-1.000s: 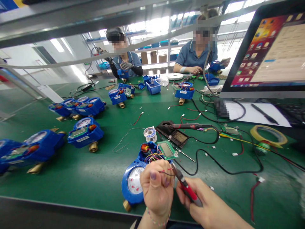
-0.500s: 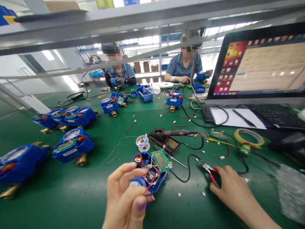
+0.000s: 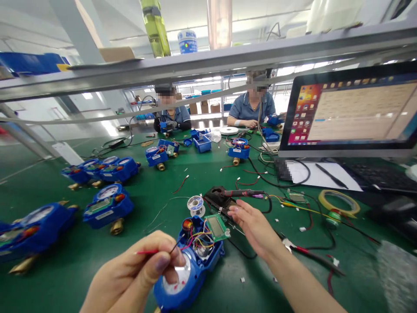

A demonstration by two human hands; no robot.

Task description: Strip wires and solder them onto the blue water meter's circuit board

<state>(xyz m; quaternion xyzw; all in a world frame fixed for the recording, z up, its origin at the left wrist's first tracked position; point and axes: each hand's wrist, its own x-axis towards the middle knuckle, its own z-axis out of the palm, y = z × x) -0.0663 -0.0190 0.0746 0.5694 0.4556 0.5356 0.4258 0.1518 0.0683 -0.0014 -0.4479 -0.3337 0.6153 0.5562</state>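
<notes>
My left hand is closed, thumb and finger pinching a red wire and a dark wire. The wires run to an opened blue water meter under and beside that hand. A green circuit board with a display rests tilted at the meter's far edge. My right hand reaches across with fingers stretched out over the near side of the black soldering iron stand, holding nothing that I can see. Red-handled cutters lie on the table beside my right forearm.
A solder spool stands left of the soldering iron. Several blue meters sit at the left. Yellow tape, a monitor and loose wires occupy the right. Two people work across the table under a shelf.
My right hand has let go of the cutters and moved left to the iron stand. My left hand has moved left and down, still pinching the wires. The view has tilted up.
</notes>
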